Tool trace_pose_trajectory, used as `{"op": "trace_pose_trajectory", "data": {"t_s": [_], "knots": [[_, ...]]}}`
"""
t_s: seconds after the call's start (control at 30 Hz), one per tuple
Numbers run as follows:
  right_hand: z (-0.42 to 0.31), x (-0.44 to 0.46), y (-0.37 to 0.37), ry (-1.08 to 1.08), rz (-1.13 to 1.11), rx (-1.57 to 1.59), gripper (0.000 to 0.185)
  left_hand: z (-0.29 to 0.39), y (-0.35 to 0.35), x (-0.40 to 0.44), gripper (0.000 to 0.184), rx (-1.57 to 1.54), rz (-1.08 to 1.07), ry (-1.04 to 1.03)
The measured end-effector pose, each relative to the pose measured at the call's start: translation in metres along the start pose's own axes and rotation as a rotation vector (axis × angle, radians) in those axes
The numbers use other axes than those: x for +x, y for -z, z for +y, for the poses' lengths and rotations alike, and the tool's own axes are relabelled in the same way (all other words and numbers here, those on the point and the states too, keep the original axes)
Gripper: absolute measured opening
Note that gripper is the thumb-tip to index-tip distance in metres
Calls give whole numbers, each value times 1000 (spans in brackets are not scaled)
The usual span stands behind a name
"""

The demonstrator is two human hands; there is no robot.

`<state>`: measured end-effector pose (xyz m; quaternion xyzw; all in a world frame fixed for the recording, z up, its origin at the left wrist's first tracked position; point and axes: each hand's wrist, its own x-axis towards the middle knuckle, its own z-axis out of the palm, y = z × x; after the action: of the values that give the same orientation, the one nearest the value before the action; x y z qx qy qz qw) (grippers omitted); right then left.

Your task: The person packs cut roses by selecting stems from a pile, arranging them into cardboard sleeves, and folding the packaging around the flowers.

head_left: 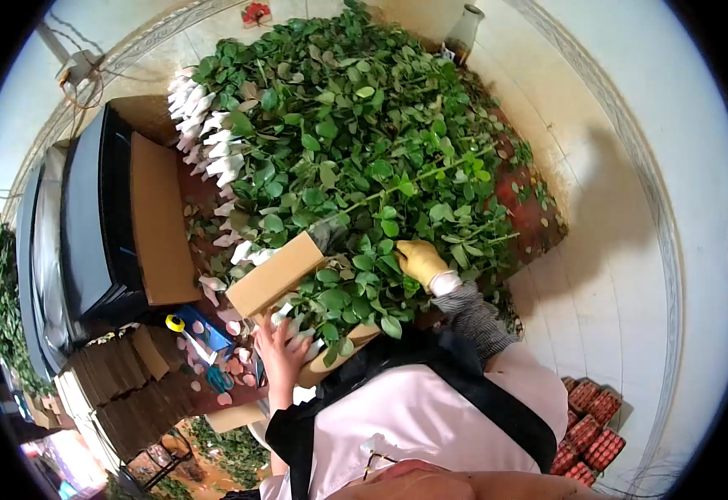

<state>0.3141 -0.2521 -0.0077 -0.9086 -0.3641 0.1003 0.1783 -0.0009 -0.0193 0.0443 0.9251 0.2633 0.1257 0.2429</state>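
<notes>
My bare left hand (276, 352) has its fingers stretched and spread against white-sleeved flower heads (299, 342) at the near edge of the work surface. Leafy green stems (351, 304), which look like roses, run from those heads toward the right. On my right hand (420, 263) is a yellow glove, its fingers curled among the stems; leaves hide what they close on. Between and above my hands lies a cardboard piece (276, 273), with clear plastic (329, 229) at its far end. Beyond spreads a large heap of leafy stems (339, 125), white-sleeved heads (222, 158) to the left.
Left stand a dark box (102, 217) and stacked cardboard (122, 387). Near my left hand lie a yellow-handled tool (189, 337), teal-handled scissors (219, 380), a blue box (206, 329) and pink petals. A bottle (462, 35) stands far right; red bundles (585, 425) lie lower right.
</notes>
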Motion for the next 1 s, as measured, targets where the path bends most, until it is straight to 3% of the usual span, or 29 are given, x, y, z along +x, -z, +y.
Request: {"op": "trace_pose_trajectory", "data": {"t_s": [0.07, 0.1, 0.2, 0.33, 0.4, 0.47, 0.53, 0.6, 0.63, 0.73, 0.83, 0.87, 0.93, 1.0], "knots": [[-6, 20, 47, -37, -360, 30, 35, 3, 1, 0, 59, 1, -3, 21], [-14, 32, 69, 40, -399, -22, 40, 3, 2, 1, 59, 4, -16, 29], [-55, 75, 111, 193, 78, 17, 41, 1, 1, 1, 60, -7, -31, 31], [-96, 164, 132, 481, 305, 59, 47, -4, -3, -3, 62, -19, -19, 37], [-109, 224, 132, 374, 277, -206, 47, -4, -2, -2, 62, -19, -19, 34], [-87, 304, 104, 347, 421, -676, 51, -4, -3, -2, 61, -33, -38, 62], [-77, 344, 92, 118, 85, -572, 41, -2, -1, -3, 60, -59, -47, 77], [-90, 361, 105, 115, -55, -733, 23, -1, -1, -2, 60, 0, -54, 79], [-96, 371, 107, 114, 74, -669, 14, -1, -2, -2, 59, -13, -52, 101], [-104, 351, 134, 366, 542, -300, 20, -1, 0, 0, 59, 10, -49, 46], [-105, 345, 131, 614, 1009, -160, 21, 0, -2, 1, 59, -14, -25, 37], [-104, 335, 124, 507, 891, -264, 23, 1, 0, 1, 59, -14, -26, 38], [-97, 323, 119, 282, 226, -504, 23, -1, -1, -1, 59, -4, -23, 22], [-97, 297, 108, 279, 204, -650, 23, -1, -2, -2, 59, -9, -35, 57]]}}
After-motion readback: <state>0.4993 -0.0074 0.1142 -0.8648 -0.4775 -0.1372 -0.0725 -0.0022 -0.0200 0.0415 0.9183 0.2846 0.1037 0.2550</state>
